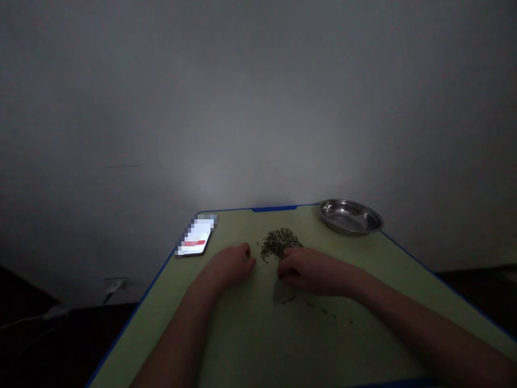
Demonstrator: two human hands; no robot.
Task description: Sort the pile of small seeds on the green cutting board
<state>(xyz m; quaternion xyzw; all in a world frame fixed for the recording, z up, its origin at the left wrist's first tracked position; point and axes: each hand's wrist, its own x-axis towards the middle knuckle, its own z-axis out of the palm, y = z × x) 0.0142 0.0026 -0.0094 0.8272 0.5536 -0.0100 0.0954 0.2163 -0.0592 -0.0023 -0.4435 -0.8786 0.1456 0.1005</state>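
Observation:
A pile of small dark, speckled grains (283,237), perhaps seeds or beans, lies on the pale green table (242,334). My right hand (305,269) is at the pile's near right edge, fingers curled together in a pinch. What it holds, if anything, is hidden. Just below those fingers is a faint, see-through or shadowed patch (279,293); I cannot tell what it is. Left of the pile rests my left hand (234,262), closed, thumb against curled fingers, with its contents out of sight. Several loose dark grains (324,311) lie in a rough line nearer me.
A shallow steel bowl (350,217) stands at the table's far right corner. On the far left lies a phone (196,237) with a lit screen, partly blurred out. The table has a blue edge (274,208) and stands against a grey wall (258,108). A cable (28,321) shows at lower left.

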